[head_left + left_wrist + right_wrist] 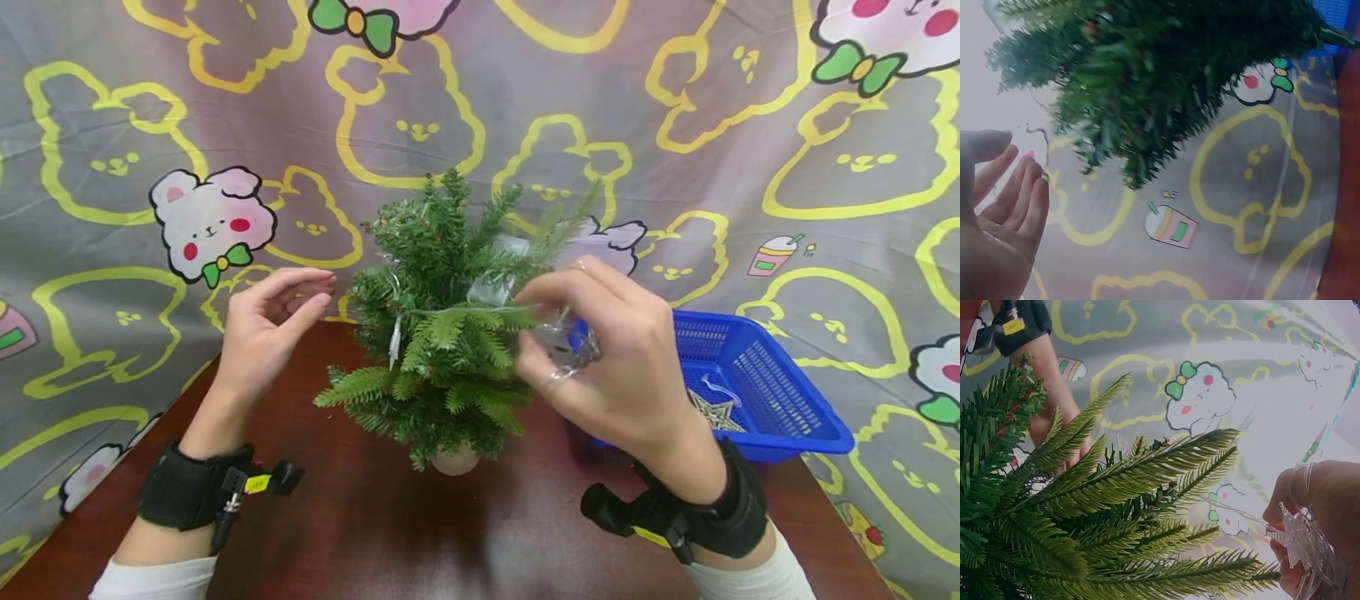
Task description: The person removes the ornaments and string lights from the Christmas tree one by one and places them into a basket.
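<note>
A small green artificial Christmas tree (442, 350) stands on the table with its pale base (455, 462) showing below. My right hand (615, 358), at the tree's right side, grips a bundle of clear-wire string lights (1313, 550); a clear star-shaped piece shows among the coils. From this hand a strand runs across the front of the branches, where a white light piece (395, 342) hangs at the left. A clear plastic piece (491, 289) sits among the upper branches. Left of the tree my left hand (262, 333) holds nothing, its fingers loosely bent and apart from the branches.
A blue plastic basket (795, 354) stands on the right of the brown table (315, 533). Inside it lies a glittery star ornament (716, 412) with a white loop. A patterned cloth backdrop (480, 108) hangs close behind the table.
</note>
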The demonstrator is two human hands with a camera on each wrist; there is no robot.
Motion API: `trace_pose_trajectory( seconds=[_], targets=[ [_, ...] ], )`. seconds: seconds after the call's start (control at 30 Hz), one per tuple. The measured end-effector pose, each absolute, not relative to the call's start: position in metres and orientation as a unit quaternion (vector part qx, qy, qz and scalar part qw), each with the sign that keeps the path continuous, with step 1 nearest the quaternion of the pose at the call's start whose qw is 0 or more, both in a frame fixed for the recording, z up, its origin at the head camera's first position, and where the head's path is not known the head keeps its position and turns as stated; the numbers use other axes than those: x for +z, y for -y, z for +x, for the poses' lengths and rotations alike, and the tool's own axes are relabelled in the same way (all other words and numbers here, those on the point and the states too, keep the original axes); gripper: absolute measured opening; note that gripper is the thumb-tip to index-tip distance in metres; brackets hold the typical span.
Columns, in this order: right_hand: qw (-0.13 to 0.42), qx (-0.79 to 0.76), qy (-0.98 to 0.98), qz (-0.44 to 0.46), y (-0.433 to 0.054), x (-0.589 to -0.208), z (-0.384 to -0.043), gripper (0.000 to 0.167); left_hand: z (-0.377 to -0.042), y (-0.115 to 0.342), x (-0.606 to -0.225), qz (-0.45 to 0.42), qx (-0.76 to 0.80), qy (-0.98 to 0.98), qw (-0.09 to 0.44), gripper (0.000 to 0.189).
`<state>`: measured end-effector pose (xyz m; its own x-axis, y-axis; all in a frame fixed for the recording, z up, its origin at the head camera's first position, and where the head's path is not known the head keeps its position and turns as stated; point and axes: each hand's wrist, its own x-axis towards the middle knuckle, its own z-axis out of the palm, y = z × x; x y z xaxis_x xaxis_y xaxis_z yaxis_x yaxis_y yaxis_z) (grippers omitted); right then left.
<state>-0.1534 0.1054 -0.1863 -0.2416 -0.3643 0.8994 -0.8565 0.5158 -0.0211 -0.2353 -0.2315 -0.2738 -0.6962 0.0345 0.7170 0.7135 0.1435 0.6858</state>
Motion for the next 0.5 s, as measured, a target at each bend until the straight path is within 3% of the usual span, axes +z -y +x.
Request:
trace_pose_trajectory(
  seconds=[0.23,0.5],
  targets=[
    [0.456,0.275,0.738,0.414,-0.103,-0.185,-0.153,0.008,-0.249,0.231,-0.281,-0.250,-0.569,0.739,0.261,0.029],
    [0.462,0.262,0.743,0.407,-0.102,-0.185,-0.154,0.008,-0.253,0.232,-0.290,-0.251,-0.506,0.797,0.213,0.034]
  ],
)
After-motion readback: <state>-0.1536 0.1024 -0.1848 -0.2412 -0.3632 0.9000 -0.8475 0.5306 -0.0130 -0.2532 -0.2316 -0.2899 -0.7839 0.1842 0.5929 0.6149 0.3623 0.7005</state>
